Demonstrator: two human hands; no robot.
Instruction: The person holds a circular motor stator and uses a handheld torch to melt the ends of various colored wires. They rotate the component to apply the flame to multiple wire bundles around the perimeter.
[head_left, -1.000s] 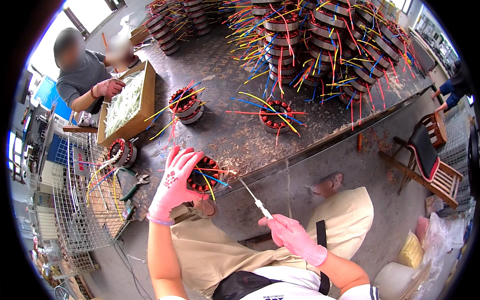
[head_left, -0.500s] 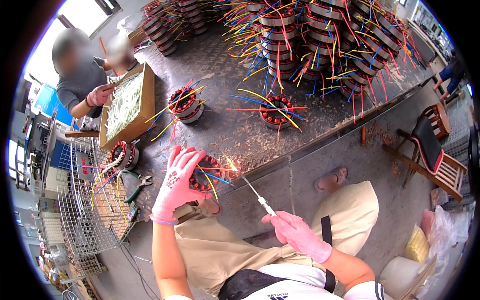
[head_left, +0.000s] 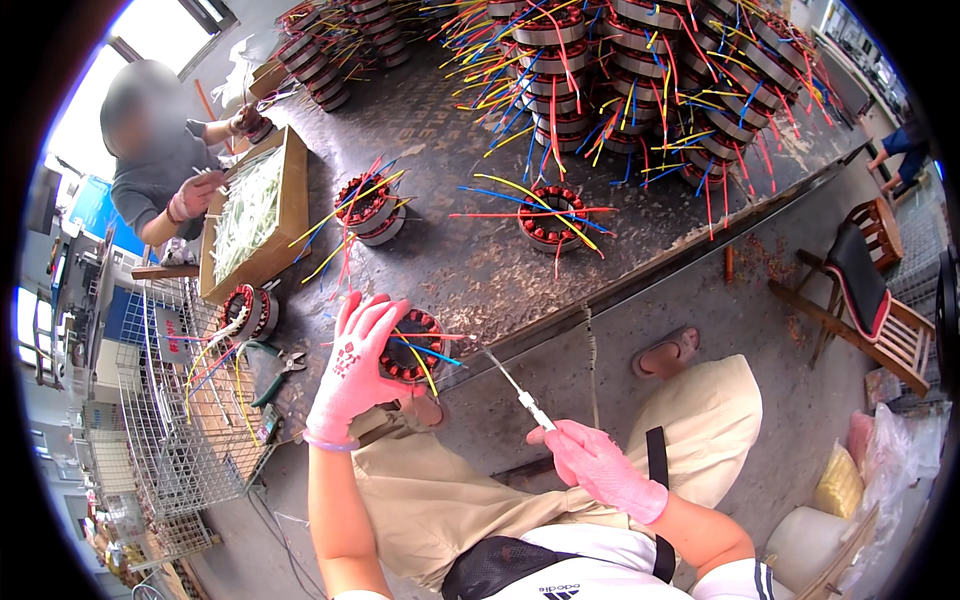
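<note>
My left hand (head_left: 356, 362), in a pink glove, grips a motor stator (head_left: 413, 346) by its left side at the table's near edge. Red, blue and yellow wires stick out of this ring of red windings, with a red wire (head_left: 450, 337) pointing right. My right hand (head_left: 596, 462), also gloved in pink, is closed round the white handle of a slim torch (head_left: 532, 408). The torch's thin metal tip points up and left, close to the end of the red wire. Whether they touch, I cannot tell. No flame shows at the tip.
Tall stacks of wired stators (head_left: 560, 80) stand at the back. Two single stators (head_left: 552, 218) sit mid-table, another (head_left: 250, 312) at left by green-handled pliers (head_left: 275, 372). A co-worker (head_left: 160, 150) reaches into a box of white sleeves (head_left: 290, 200). A wooden chair (head_left: 865, 285) stands right.
The bright flame at the red wire's end has gone. My right hand and the torch have shifted only slightly; my left hand keeps its hold. The co-worker's hand has moved slightly, now holding white sleeves.
</note>
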